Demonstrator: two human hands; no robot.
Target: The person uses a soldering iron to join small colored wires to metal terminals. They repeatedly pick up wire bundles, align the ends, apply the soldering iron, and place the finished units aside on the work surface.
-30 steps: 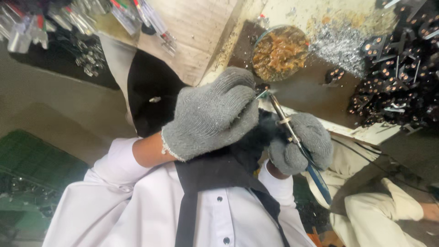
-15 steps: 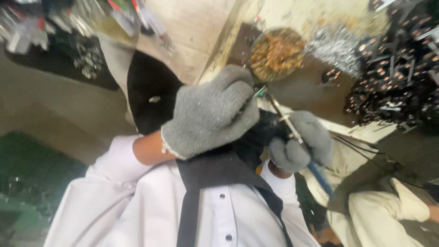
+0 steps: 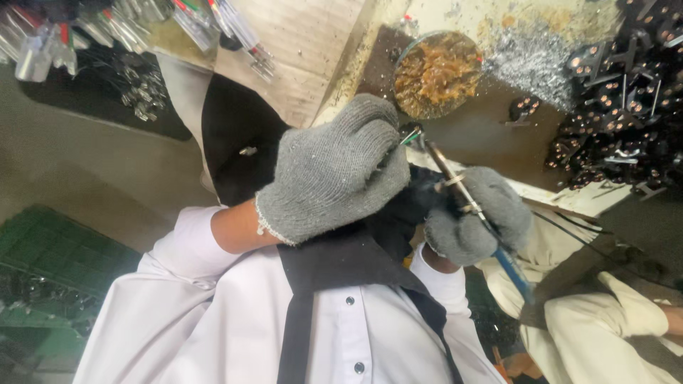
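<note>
Both hands wear grey knit gloves and meet in front of my white shirt and black apron (image 3: pixel 334 284). My left hand (image 3: pixel 334 178) is closed, pinching a small thin green piece (image 3: pixel 410 136) at its fingertips. My right hand (image 3: pixel 484 220) grips a soldering iron (image 3: pixel 455 181) with a metal shaft and a blue handle. The iron's tip points up and left and meets the green piece beside the left fingertips. A dark object (image 3: pixel 405 206) sits between the two hands, mostly hidden by them.
A round tin of amber-brown material (image 3: pixel 435 71) stands just beyond the hands on a dark bench top. Silvery splatter (image 3: pixel 530 60) lies beside it, and a heap of black parts with copper ends (image 3: pixel 626 107) at the right. A green crate (image 3: pixel 50 263) is at lower left, and cream trouser legs (image 3: pixel 605 334) at lower right.
The hands keep the same grip and pose. The view has shifted slightly, and the iron's tip stays at the left fingertips.
</note>
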